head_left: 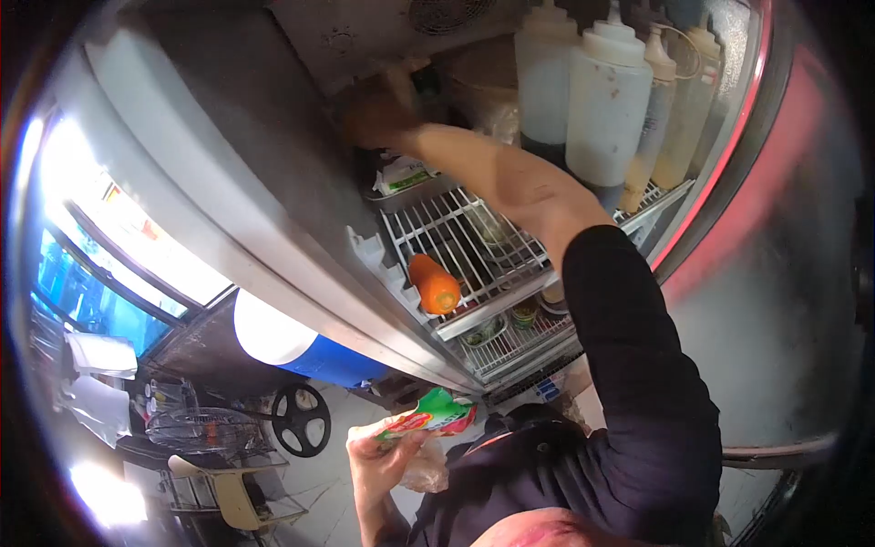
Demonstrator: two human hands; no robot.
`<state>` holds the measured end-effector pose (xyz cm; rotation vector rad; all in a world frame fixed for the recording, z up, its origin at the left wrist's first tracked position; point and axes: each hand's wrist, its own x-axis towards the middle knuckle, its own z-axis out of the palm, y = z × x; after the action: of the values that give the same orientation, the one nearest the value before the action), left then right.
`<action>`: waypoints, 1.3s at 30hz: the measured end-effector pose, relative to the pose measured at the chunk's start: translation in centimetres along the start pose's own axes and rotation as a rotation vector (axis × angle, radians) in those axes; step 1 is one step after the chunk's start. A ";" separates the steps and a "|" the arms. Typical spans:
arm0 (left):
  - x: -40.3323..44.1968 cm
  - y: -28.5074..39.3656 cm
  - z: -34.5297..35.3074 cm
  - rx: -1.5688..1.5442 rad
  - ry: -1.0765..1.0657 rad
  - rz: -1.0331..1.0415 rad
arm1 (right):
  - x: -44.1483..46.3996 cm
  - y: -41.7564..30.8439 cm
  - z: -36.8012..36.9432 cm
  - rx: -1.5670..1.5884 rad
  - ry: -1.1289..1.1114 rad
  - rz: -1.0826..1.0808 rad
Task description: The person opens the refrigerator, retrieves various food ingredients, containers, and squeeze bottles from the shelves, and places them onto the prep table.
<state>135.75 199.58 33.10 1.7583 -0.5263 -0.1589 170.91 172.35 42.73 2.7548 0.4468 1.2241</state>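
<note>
On the lower left, my left hand (381, 460) is closed round a green, red and white plastic packet (437, 415). A crumpled clear plastic bag (427, 469) hangs just below that packet, against the same hand. My right arm stretches across the open fridge, and my right hand (375, 117) is deep at the back of the upper shelf. Blur and shadow smear its fingers, so what it touches is unclear. Below it lies a small white and green package (404, 175). An orange carrot (434, 285) rests on the wire shelf (456, 223), nearer the front.
Several squeeze bottles (609, 105) stand upright on the shelf's right side. Lower down, small containers (524, 314) sit on another rack. The fridge's side wall edge (264, 273) runs along the left. Beyond it are a blue and white drum (310, 346) and a chair (232, 497).
</note>
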 end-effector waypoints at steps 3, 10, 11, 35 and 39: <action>-1.2 -0.3 -0.7 -0.041 0.095 -0.046 | 0.9 -1.0 1.2 0.374 -0.068 0.184; -2.8 -0.8 -1.6 -0.141 0.191 -0.153 | 0.6 1.3 5.6 0.390 -0.339 0.174; -3.0 -0.9 -1.5 -0.165 0.197 -0.187 | 0.4 1.2 4.3 0.307 -0.399 0.129; -2.2 0.4 0.7 -0.145 0.102 -0.164 | -14.4 -1.6 -5.0 0.506 -0.116 -0.224; -2.1 0.1 0.9 -0.148 0.088 -0.169 | -14.1 -0.7 -4.0 0.509 -0.086 -0.275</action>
<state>133.48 199.64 32.57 1.6553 -0.2949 -0.2322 158.86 168.60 35.30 2.9778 1.2328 1.0324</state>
